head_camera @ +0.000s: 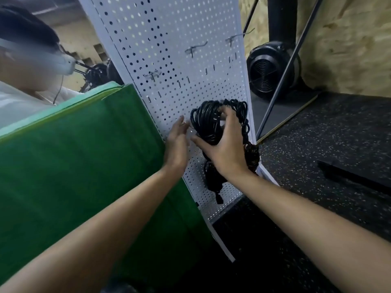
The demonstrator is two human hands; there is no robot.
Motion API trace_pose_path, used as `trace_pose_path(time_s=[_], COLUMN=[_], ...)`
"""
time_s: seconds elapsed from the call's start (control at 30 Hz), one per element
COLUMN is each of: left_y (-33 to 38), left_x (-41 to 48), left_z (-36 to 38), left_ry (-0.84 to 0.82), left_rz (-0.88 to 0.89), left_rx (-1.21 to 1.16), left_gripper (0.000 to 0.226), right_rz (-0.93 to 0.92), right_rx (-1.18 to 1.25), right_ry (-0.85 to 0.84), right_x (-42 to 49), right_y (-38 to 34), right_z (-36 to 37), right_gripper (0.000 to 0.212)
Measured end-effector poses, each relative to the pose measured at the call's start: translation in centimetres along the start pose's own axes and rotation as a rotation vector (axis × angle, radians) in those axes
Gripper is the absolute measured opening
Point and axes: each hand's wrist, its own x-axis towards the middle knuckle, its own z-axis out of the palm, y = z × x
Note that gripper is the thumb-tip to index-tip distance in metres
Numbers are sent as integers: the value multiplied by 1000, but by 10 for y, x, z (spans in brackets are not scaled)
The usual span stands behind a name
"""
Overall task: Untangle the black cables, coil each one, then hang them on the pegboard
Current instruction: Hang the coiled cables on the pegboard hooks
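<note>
Centre: pegboard (165, 39), hooks (195, 49) on its upper half. Against its lower part — cable coil (204, 121), right hand (224, 149) in front of it, left hand (176, 144) just left. Left of the board, a fabric panel (84, 155); right and behind — a fan (268, 70).

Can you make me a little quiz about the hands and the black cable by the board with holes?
1. True or false: the right hand grips the coiled black cable.
2. What colour is the pegboard? A white, B red, C yellow.
3. Which hand has its fingers straight?

Key: 1 true; 2 A; 3 the left hand.
</note>
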Motion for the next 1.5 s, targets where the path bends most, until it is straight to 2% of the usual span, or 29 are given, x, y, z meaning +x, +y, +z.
trace_pose_path(time_s=[0.1, 0.3, 0.37, 0.5, 0.73, 0.93, 1.13, 1.33, 1.5], left_y=[-2, -2, -5, -9, -24, -34, -32, -23, -27], left_x=[1, 6, 8, 8, 22, 28, 16, -7, -22], left_z=[0, 3, 3, 3, 5, 10, 7, 11, 20], left_ry=[16, 114, 116, 98, 128, 132, 108, 96, 100], left_rz=[-53, -5, 24, 112, 185, 205, 248, 247, 246], left_rx=[-197, -163, -138, -56, 99, 210, 308, 378, 328], left_gripper=[50, 34, 36, 61, 50, 57, 59, 71, 79], right_rz=[-78, -94, -96, -78, -69, -83, -91, -85, -47], right_rx=[-48, -188, -207, -191, -196, -198, -78, -130, -192], right_ry=[-15, -92, -93, -108, -138, -222, -345, -420, -425], right_x=[-2, -9, -8, -4, 1, 6, 2, -6, -13], right_y=[14, 36, 38, 38, 42, 55, 62, 57, 57], right_z=[7, 23, 27, 34, 44, 41, 21, 0, -17], right_gripper=[82, 82, 80, 77, 79, 84, 74, 67, 63])
